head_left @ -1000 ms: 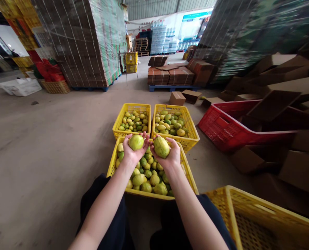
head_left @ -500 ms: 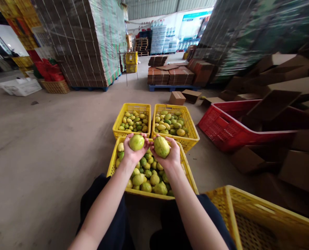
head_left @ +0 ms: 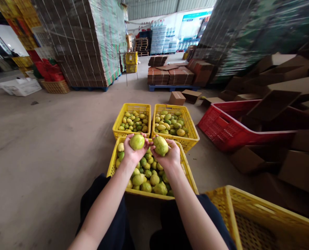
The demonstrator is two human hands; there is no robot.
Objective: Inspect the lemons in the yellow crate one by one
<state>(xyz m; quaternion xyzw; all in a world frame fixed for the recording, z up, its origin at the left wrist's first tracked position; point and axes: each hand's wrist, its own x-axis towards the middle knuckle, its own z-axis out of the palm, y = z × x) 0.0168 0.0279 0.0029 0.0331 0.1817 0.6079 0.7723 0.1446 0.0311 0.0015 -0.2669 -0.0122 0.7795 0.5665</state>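
My left hand point(head_left: 131, 154) curls around a smooth yellow-green lemon point(head_left: 137, 142), palm turned up. In my right hand point(head_left: 173, 155) rests a second lemon point(head_left: 160, 146), bumpier and greenish yellow, with the fingers wrapped about it. Both hands are close together over the far part of a yellow crate point(head_left: 154, 196). That crate is filled with yellow and green lemons point(head_left: 154, 179), some of them hidden under my hands and forearms.
Beyond it stand a left yellow crate point(head_left: 114, 130) and a right yellow crate point(head_left: 195, 138) with lemons. At lower right is another yellow crate point(head_left: 229, 208). A red crate point(head_left: 216, 130) and cardboard boxes point(head_left: 250, 159) lie to the right. Farther off, flattened cartons sit on a blue pallet point(head_left: 161, 88).
The lemon in my right hand has turned a little and shifted slightly up and left. My left hand and its lemon have hardly moved.
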